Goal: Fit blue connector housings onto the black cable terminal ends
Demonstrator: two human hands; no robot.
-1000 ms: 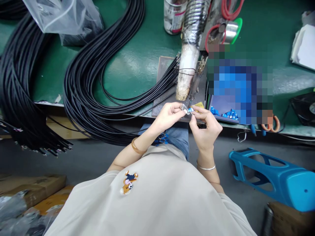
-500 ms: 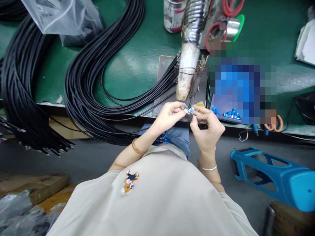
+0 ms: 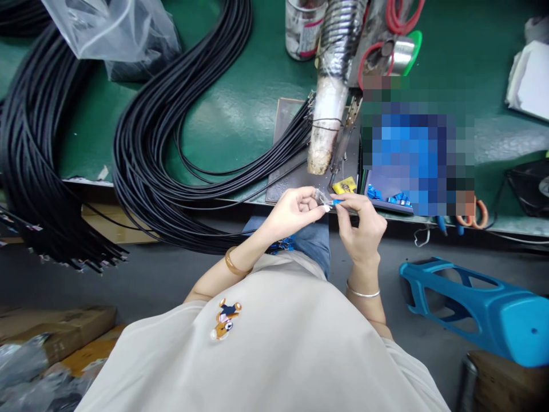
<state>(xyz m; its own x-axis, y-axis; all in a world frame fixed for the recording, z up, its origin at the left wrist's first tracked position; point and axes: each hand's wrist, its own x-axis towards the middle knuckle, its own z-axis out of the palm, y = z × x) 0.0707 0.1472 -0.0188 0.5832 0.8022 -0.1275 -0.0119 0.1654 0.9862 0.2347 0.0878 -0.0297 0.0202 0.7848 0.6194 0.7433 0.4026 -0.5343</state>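
Observation:
My left hand is closed in a pinch on a small clear, shiny piece, too small to name its kind. Facing it, the thumb and fingers of my right hand grip a small blue part, which meets the clear piece between the fingertips. Both hands are at the bench's front edge, above my lap. Just beyond them lies a yellow pad. More blue parts sit in a tray to the right. Black cables curve in from the left.
A metal duct hangs down over a dark mat. Orange-handled scissors lie at the bench edge. Farther back are a can and a plastic bag. A blue stool lies right.
Both hands have come slightly down toward my body, uncovering more of the yellow pad. My right fingers have closed in around the blue part, and a thin light-coloured piece below it no longer shows.

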